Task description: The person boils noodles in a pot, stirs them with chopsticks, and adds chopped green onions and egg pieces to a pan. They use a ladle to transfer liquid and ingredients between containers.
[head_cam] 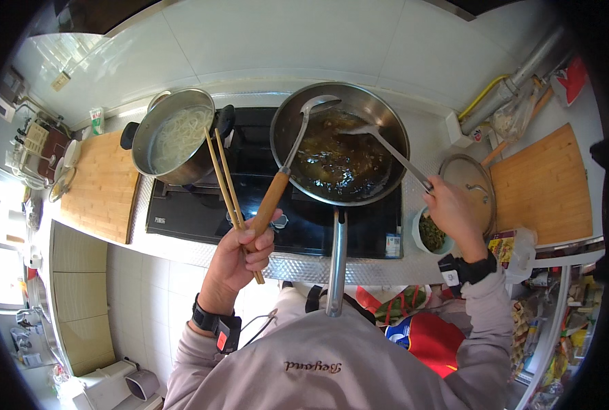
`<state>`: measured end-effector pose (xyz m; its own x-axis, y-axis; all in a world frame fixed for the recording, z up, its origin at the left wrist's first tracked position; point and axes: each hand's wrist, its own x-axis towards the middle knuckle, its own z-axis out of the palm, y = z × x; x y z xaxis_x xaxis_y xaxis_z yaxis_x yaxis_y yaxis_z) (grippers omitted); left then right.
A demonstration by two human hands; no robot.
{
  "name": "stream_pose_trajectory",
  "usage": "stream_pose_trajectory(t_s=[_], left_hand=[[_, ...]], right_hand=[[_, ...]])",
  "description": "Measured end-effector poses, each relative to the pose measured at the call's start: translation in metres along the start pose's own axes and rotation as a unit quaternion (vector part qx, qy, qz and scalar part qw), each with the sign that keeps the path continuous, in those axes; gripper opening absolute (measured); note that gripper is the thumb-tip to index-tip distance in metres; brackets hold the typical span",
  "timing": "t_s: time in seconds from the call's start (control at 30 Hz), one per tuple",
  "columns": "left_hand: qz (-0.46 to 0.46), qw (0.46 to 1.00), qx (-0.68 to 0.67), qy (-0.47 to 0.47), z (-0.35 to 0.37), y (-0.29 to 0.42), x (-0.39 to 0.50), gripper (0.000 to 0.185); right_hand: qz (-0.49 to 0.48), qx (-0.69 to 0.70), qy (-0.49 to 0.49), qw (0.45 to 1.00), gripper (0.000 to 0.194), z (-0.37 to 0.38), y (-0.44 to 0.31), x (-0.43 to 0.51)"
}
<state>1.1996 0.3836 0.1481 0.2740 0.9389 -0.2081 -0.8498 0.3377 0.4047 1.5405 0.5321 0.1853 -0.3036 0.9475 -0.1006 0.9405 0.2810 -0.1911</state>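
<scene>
My left hand (243, 248) grips a ladle (273, 197) by its wooden handle together with a pair of wooden chopsticks (222, 177). The ladle's metal head rests over the far side of a frying pan (335, 197) holding dark brown liquid (343, 154). My right hand (450, 207) holds a metal spatula (399, 156), its blade at the liquid's surface. To the left stands a steel pot (173, 177) with pale noodles (178, 138) in cloudy water; the chopstick tips appear beside its right rim. Below my right hand sits a white bowl of chopped greens (431, 233).
Pan and pot stand on a black gas hob (191, 210). A glass lid (468, 189) and a wooden board (545, 189) lie right, another board (99, 184) left. The pan's long handle (337, 266) points towards my body. A plastic container (520, 256) sits at the right counter edge.
</scene>
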Motion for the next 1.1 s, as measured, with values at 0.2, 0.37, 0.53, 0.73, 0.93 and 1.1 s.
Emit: stream_pose_trajectory(t_s=[0.2,0.37,0.53,0.73,0.93,1.1], left_hand=[[0.005,1.0,0.004,0.01,0.0,0.0,-0.002,0.055],[0.009,1.0,0.003,0.018,-0.003,0.0,-0.003,0.054],[0.007,1.0,-0.002,0.019,-0.005,0.0,-0.002,0.054],[0.006,1.0,0.001,0.014,-0.007,-0.001,-0.002,0.055],[-0.002,1.0,-0.006,0.022,-0.006,-0.002,-0.003,0.052],[-0.001,0.999,-0.003,0.034,-0.005,-0.004,-0.004,0.051]], right_hand=[[-0.063,0.001,0.052,0.997,0.042,0.034,-0.028,0.03],[-0.083,-0.058,0.015,0.995,0.044,0.034,-0.027,0.019],[-0.067,-0.067,-0.01,0.995,0.044,0.009,-0.012,-0.017],[-0.036,-0.035,-0.037,0.998,0.046,-0.003,-0.003,-0.045],[-0.005,-0.024,-0.042,0.999,0.049,-0.008,-0.003,-0.061],[-0.025,-0.067,-0.06,0.996,0.046,-0.002,-0.006,-0.053]])
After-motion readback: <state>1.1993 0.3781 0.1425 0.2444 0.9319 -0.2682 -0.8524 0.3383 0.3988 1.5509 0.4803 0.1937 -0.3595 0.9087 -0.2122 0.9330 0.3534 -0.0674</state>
